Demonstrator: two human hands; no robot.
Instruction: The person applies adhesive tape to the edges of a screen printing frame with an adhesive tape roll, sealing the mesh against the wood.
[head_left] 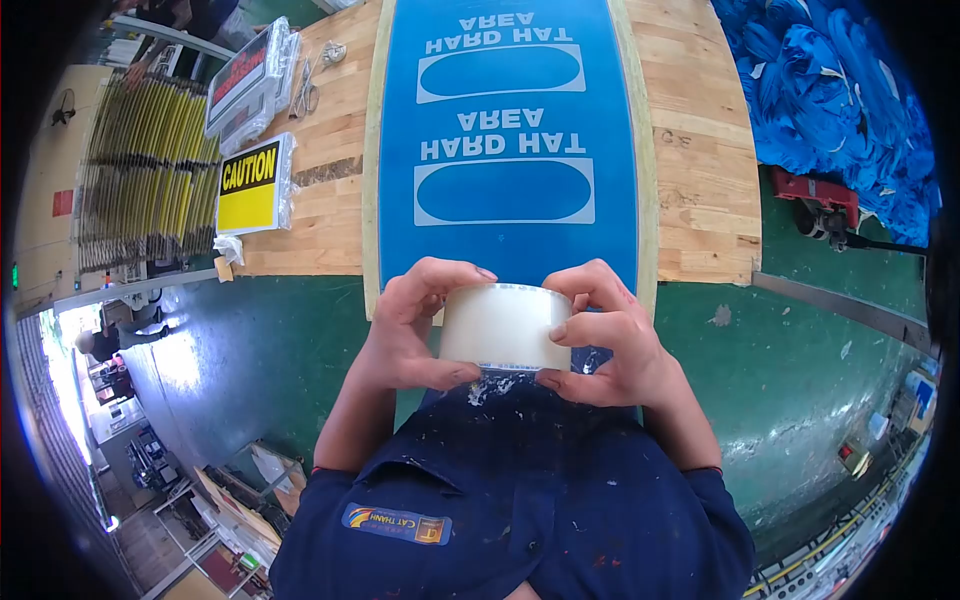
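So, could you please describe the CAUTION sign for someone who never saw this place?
Find the long blue panel on the wooden table. Left of it, by the table's near left corner, lies a flat sign in clear plastic. Its black band reads CAUTION above a yellow field, unlike the wrapped stack just beyond, which shows red lettering.

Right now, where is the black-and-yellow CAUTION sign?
In the head camera's view, the CAUTION sign lies to the person's left, at the near-left corner of the wooden table, with the blue panel to its right.
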